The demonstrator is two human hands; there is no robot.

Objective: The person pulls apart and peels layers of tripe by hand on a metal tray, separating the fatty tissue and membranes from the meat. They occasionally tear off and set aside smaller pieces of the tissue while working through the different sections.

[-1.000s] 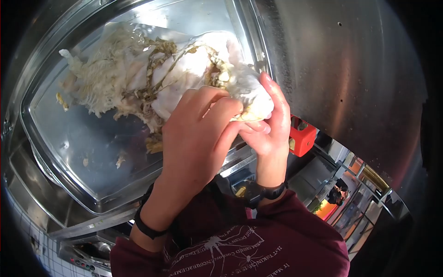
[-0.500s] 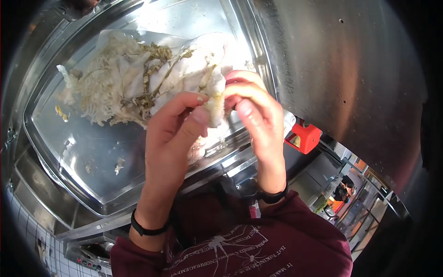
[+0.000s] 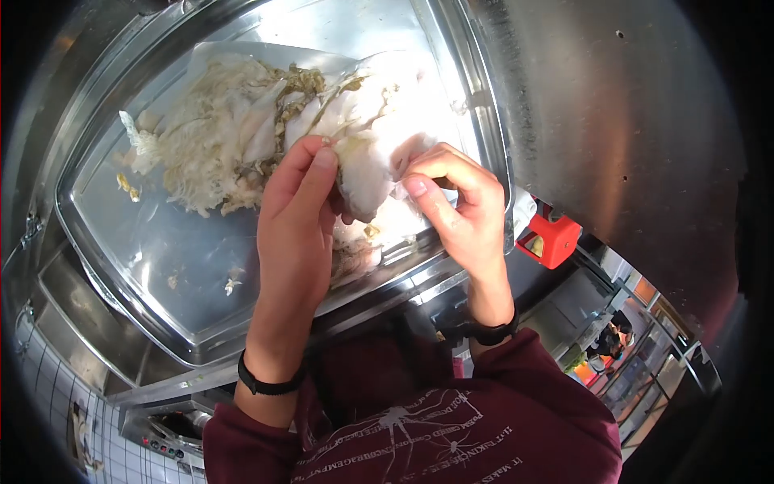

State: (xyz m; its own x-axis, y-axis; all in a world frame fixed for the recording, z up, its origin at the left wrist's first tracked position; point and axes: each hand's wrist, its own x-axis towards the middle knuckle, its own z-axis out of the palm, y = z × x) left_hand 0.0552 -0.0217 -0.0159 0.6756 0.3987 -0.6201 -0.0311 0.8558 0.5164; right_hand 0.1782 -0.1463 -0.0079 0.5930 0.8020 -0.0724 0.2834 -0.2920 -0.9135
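Note:
A large heap of whitish, frilly tripe [image 3: 226, 137] with brown-green bits lies in a shallow steel tray [image 3: 133, 282]. Above its near right side, my two hands hold up a pale, smooth flap of tripe [image 3: 364, 173]. My left hand [image 3: 298, 202] pinches the flap's left edge between thumb and fingertips. At the other edge, my right hand [image 3: 459, 202] pinches with thumb and forefinger. Strong light washes out the part of the heap behind my right hand. The lower fingers of my left hand are hidden.
Small scraps [image 3: 232, 284] and a yellow-brown bit [image 3: 127, 187] lie on the tray floor. Right of the tray rises a steel wall [image 3: 597, 121], with a red object [image 3: 551, 240] near its lower end. A person [image 3: 610, 340] is in the background at lower right.
My hands have moved apart, the right one slightly to the right. The flap between them now hangs spread out where it was bunched before. The view has shifted slightly.

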